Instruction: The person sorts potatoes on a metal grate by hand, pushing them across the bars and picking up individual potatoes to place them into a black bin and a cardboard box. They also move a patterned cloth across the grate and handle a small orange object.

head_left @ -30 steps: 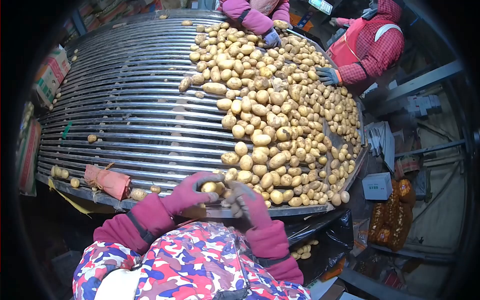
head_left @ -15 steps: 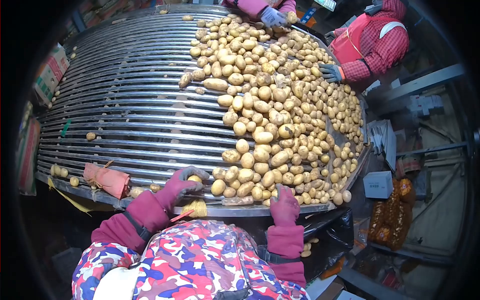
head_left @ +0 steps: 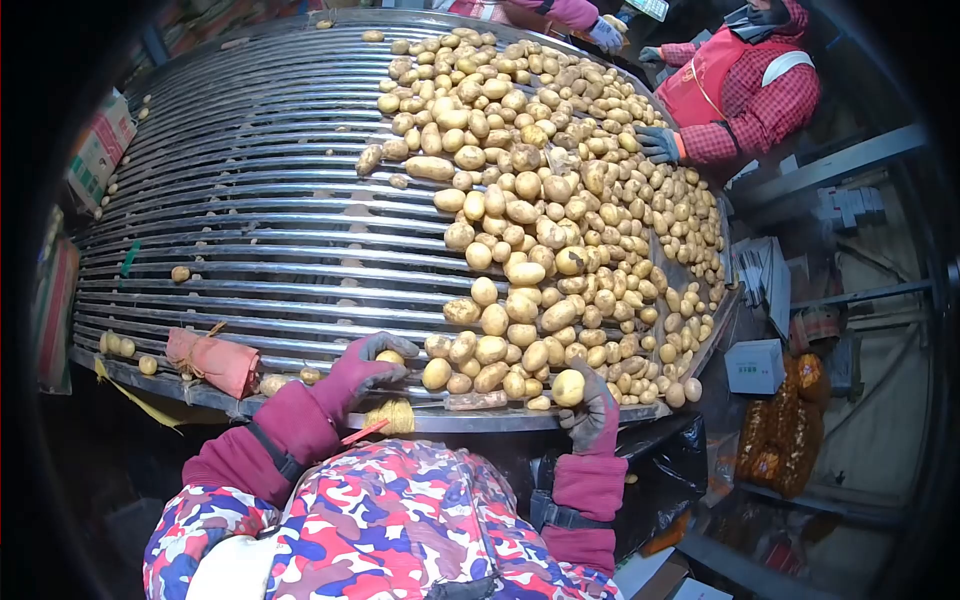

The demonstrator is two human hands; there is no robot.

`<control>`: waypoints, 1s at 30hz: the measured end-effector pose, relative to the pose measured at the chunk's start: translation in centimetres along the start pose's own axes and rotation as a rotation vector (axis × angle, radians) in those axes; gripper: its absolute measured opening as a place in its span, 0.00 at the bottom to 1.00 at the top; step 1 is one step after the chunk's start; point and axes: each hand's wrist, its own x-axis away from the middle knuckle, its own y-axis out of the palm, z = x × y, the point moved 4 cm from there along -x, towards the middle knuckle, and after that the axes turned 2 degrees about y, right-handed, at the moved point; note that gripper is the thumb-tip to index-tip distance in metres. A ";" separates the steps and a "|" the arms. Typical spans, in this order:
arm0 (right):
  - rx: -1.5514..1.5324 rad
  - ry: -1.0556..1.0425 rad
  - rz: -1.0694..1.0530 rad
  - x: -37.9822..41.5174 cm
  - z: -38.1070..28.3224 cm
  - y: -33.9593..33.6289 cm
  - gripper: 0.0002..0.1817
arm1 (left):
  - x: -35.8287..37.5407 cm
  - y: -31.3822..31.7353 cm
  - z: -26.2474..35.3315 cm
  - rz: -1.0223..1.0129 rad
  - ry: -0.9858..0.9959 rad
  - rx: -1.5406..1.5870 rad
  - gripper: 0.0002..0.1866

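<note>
My left hand, in a purple glove with a grey palm, rests at the near edge of the metal roller table, its fingers curled round a small potato. On the right, my right hand grips a pale yellow potato between thumb and fingers, just above the table's near rim. A large spread of loose potatoes covers the right half of the rollers, reaching close to both hands. Between the hands, a brownish flat piece lies along the rim.
A rolled pink bundle lies on the rim to the left. Yellow twine is wound at the edge near me. A co-worker in a red checked jacket stands at the far right; another's gloved hand holds a potato. Filled net sacks stand right.
My right hand has turned over and drawn slightly right, now showing a potato in its fingers. My left hand has stayed put. The far co-worker's hand has moved right, off the pile.
</note>
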 end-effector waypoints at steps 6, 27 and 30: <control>-0.461 0.005 -0.072 0.0 2.1 -1.8 0.34 | 0.0 -0.3 0.1 -0.026 0.030 -0.068 0.16; -0.483 -0.049 -0.128 3.9 0.7 -7.2 0.43 | -0.1 -0.3 -0.2 -0.009 0.025 -0.113 0.13; -0.403 -0.019 -0.056 4.0 0.4 -6.7 0.40 | -0.1 -0.4 -0.3 -0.011 -0.007 -0.054 0.13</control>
